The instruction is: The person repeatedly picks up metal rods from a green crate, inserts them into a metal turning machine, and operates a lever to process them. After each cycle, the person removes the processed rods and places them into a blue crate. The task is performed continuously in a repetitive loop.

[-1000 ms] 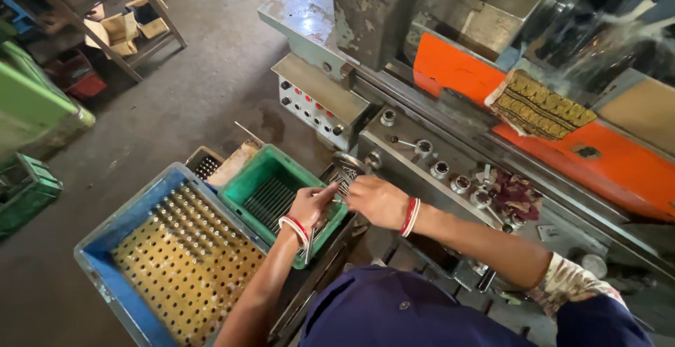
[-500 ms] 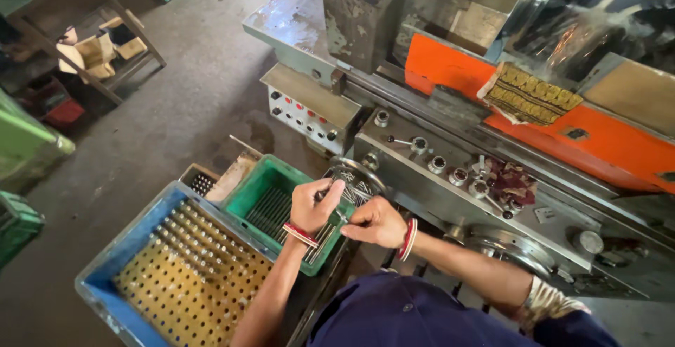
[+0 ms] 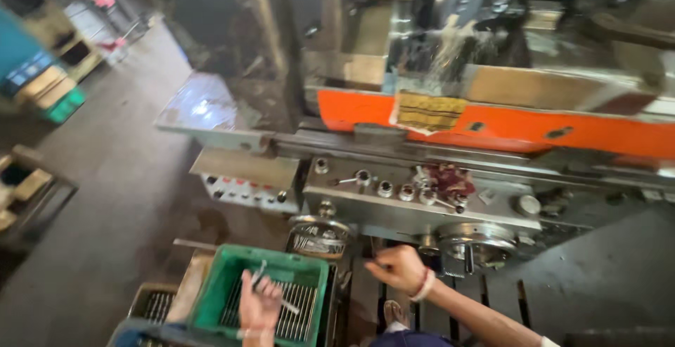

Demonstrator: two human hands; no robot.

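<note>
Thin metal rods (image 3: pixel 299 303) lie in rows in the green crate (image 3: pixel 225 292), and the left hand (image 3: pixel 259 303) is down in that crate, fingers curled around a few of them; one rod end (image 3: pixel 259 274) sticks up past the knuckles. We judge them stiff, light singly, heavier as a bunch, probably oily and slick, so a grip around the middle of a small bundle looks safest. They are too blurred to tell the ends apart.

Just right of that grip, across the crate wall, the right hand (image 3: pixel 401 268) hangs apart from the crate, closed into a loose fist. We cannot tell if it holds anything. A band (image 3: pixel 424 285) sits on its wrist.

Straight above the right hand is a round metal handwheel (image 3: pixel 470 240); above the crate's far corner is a smaller ribbed dial (image 3: pixel 319 234). Beyond them is the grey machine front (image 3: pixel 394 210) with a row of knobs (image 3: pixel 384 189), and a panel of small buttons (image 3: pixel 242 191) off to the left. Further up is the orange guard (image 3: pixel 583 132) with a yellow plate (image 3: pixel 427 112) on it.

Left of the grip, a second tray (image 3: pixel 156 303) touches the crate. The bare concrete floor (image 3: pixel 105 206) runs off to shelves (image 3: pixel 31 192) and bins (image 3: pixel 62 105), well apart. The workshop is dim and the picture motion-blurred.
</note>
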